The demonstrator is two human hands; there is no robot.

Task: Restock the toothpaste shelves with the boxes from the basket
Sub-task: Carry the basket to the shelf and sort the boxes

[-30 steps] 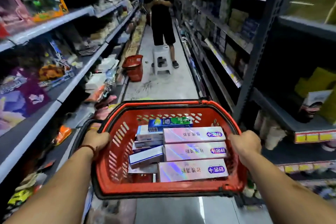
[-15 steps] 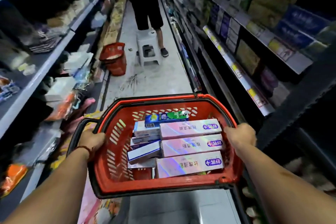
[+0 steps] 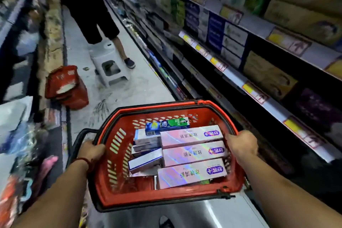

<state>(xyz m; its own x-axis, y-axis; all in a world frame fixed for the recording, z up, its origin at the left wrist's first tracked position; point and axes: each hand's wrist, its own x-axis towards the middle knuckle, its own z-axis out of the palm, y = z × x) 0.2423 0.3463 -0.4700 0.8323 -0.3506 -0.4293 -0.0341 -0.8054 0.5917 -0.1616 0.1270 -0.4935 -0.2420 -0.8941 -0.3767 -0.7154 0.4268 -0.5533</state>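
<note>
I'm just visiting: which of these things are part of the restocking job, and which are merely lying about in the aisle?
Part of the job: red basket, gripped by left hand and right hand; pink boxes; blue-green box; shelves on the right.

Just lying about: second basket on the floor; white step stool; a person standing by it.

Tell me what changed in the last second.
The carried basket has moved down the aisle and swung toward the right-hand shelves; the white stool and the red floor basket now lie nearer. The left hand and right hand still grip its rim, and the toothpaste boxes lie as before.
</note>
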